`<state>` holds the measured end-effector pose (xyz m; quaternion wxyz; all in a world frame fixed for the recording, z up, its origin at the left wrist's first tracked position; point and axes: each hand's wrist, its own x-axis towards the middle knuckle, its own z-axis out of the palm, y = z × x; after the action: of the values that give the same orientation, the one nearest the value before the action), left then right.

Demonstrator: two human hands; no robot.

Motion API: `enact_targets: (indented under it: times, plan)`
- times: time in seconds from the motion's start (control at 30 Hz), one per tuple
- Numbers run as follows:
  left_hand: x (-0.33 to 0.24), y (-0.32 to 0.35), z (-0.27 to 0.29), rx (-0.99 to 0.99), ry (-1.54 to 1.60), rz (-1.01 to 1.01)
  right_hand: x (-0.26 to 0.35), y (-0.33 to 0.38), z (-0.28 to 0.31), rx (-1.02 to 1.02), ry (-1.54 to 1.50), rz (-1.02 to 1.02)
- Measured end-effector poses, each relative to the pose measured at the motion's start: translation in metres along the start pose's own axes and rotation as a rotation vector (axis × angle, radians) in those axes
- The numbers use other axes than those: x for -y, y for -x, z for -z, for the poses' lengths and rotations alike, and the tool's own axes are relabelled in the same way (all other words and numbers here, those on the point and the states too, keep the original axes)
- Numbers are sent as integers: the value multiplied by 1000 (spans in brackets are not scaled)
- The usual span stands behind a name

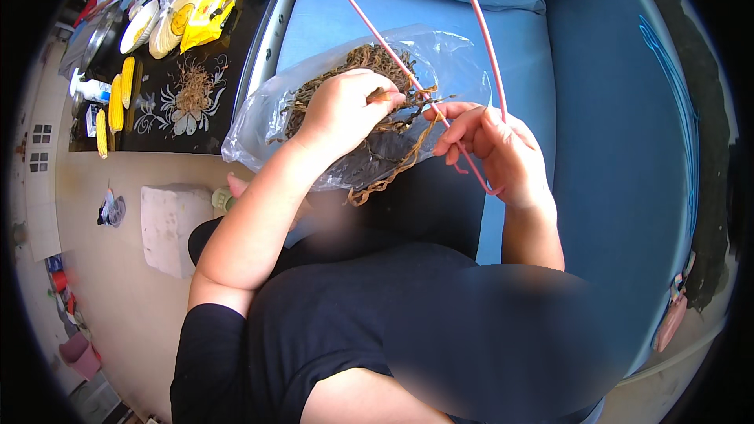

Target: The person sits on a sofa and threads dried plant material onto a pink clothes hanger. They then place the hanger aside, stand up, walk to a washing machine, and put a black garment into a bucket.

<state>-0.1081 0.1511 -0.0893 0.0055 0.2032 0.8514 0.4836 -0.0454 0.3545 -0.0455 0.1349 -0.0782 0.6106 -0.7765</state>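
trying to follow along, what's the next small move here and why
I'd probably have the left hand draw the dried strands snug against the pink hanger: it works right beside the bar, the right hand holds the hanger, and a loose length dangles below.

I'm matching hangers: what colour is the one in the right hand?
The hanger is pink, seen best in the head view.

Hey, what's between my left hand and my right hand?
In the head view, brown dried strips and one side of the pink hanger lie between your left hand and right hand.
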Motion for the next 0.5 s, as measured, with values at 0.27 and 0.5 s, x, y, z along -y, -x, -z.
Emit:
enact_targets:
  times: [0.27,0.5]
  plan:
    - [-5,-2,0,-12,86,8,-3,0,-2,35,-17,-5]
    - [-7,-2,2,107,126,104,-6,0,0,40,-14,1]
